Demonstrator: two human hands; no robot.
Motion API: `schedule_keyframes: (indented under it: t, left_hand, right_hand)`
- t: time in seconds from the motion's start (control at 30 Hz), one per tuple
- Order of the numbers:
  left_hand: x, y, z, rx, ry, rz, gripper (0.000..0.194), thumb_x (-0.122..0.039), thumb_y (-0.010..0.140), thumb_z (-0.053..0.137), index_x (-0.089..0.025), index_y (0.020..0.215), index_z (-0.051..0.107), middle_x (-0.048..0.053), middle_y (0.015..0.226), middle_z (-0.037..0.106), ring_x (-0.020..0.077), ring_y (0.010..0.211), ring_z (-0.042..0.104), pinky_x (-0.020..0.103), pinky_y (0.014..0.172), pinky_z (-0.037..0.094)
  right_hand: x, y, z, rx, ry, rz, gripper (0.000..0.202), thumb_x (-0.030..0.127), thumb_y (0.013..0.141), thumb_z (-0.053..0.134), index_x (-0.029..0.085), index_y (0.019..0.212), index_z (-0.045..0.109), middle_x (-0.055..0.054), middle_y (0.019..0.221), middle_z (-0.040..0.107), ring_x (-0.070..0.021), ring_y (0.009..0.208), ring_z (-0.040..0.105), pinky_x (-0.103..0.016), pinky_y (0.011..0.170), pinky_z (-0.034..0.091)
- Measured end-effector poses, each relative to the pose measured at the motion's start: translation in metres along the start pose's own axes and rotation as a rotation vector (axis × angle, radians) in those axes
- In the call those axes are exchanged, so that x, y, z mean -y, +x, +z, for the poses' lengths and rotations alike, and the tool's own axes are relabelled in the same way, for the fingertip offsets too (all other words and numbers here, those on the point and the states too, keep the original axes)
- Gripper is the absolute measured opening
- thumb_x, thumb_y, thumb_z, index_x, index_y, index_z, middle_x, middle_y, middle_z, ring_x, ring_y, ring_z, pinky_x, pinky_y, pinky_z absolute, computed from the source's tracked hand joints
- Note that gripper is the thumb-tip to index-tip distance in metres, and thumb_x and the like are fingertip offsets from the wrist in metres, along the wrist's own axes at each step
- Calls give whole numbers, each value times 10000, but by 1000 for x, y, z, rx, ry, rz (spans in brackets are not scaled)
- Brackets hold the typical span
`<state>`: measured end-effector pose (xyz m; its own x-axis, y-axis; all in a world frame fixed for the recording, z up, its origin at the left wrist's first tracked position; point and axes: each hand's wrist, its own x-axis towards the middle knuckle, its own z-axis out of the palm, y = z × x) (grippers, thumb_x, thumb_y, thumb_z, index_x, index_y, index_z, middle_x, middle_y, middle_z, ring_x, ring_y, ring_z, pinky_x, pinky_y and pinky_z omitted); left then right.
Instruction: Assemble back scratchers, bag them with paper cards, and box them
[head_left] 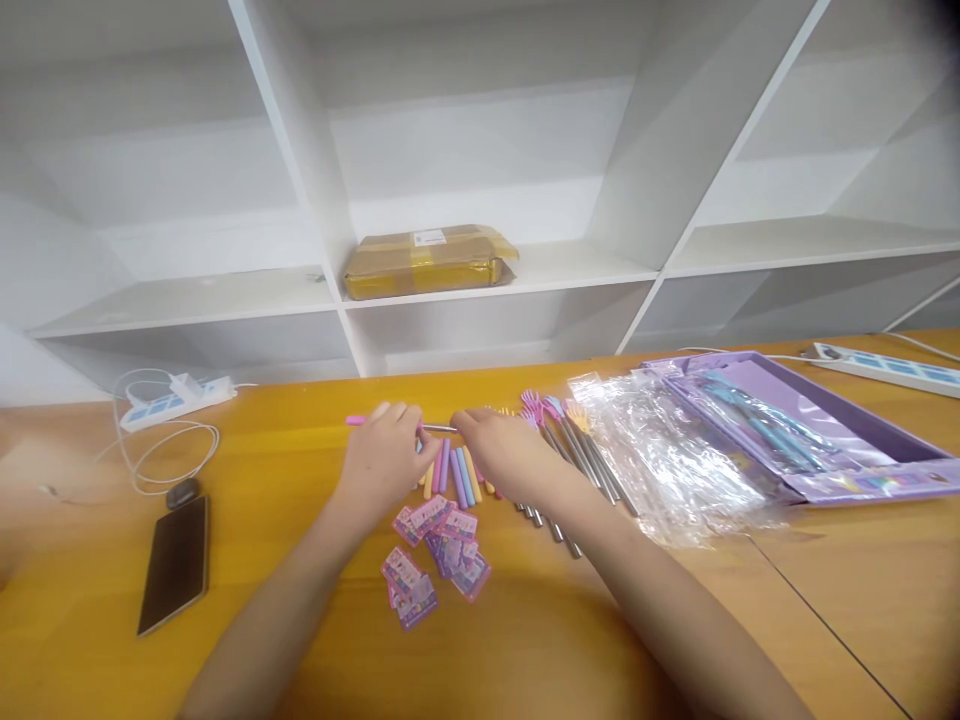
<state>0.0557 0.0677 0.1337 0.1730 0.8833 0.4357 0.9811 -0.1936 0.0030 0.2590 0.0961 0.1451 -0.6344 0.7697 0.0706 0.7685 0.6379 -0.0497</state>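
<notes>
My left hand (386,450) is closed around the pink grip of a back scratcher (441,428), held level above the table; the grip's end sticks out to the left. Its thin metal rod spans the gap to my right hand (499,452), whose fingers pinch the other end and hide it. Below the hands lie several pastel grip sleeves (452,474) in yellow, pink, purple and blue. Closer to me are small pink and purple printed cards (446,545). Beside my right forearm lie several metal-rod back scratchers (574,445) with coloured hand-shaped heads, partly hidden by the arm.
Clear plastic bags (667,450) lie right of the back scratchers, against a purple box (885,410) holding blue wrapped items. A phone (176,565) and a power strip with cables (178,400) are at left. A taped carton (427,262) sits on the white shelf (570,265) behind.
</notes>
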Motion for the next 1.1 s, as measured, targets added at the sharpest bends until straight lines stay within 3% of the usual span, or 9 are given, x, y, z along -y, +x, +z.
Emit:
schedule_keyframes:
  t: [0.33,0.43,0.53,0.67,0.77,0.83,0.9,1.0,1.1]
  left_hand:
    - [6,2,-3,-21,12,-11,202,-179,915,583,-236,733,519,53,771,655,252,853,600,380,624,290]
    - [8,3,2,-50,21,-14,182,-167,909,593,-231,745,549,48,781,661,252,881,601,376,618,303]
    - [10,5,6,-83,28,6,156,-143,905,593,-224,772,588,46,811,684,253,910,604,372,631,333]
    - [8,6,12,-135,25,23,158,-123,904,593,-219,782,621,47,819,703,254,906,600,371,671,383]
    - [12,9,13,-185,6,5,146,-123,887,599,-221,784,633,43,827,713,250,897,597,362,676,400]
    - [27,13,13,-240,7,-60,150,-134,883,591,-225,770,628,45,821,710,252,894,597,356,650,382]
    - [56,19,10,-305,31,-156,157,-150,885,574,-228,759,624,57,820,710,266,897,595,357,643,369]
    - [116,26,5,-295,31,-162,124,-156,851,574,-228,794,658,62,846,722,278,885,583,364,722,425]
    - [167,27,0,-356,71,-193,129,-168,843,564,-222,812,677,80,849,719,293,897,579,386,807,459]
  right_hand:
    - [3,-1,-5,21,67,-28,160,48,1012,511,191,1076,543,-56,965,736,-164,744,675,-287,614,262]
    - [4,1,-8,67,100,-32,93,145,1093,481,189,1068,559,-62,965,735,-162,747,691,-269,624,301]
    - [3,2,-9,103,115,-10,167,242,1145,442,181,1094,589,-81,975,738,-176,789,718,-258,659,361]
    - [1,4,-7,90,82,15,165,179,1116,470,170,1132,634,-102,1026,749,-183,809,725,-259,673,383]
    - [-3,5,-5,-7,59,13,196,136,1088,477,179,1133,663,-95,1041,758,-188,817,711,-262,649,344]
    - [-14,6,-5,-88,66,25,224,128,1074,485,195,1156,682,-85,1059,769,-198,868,714,-260,660,338]
    - [-37,5,-6,-157,81,69,279,121,1056,491,215,1219,697,-79,1105,781,-213,921,723,-260,694,369]
    - [-94,0,-4,-306,117,120,425,65,989,493,227,1327,696,-85,1207,781,-232,1017,731,-279,813,454]
    - [-161,-9,5,-423,204,114,404,73,993,446,196,1244,738,-99,1182,782,-227,1080,726,-298,920,492]
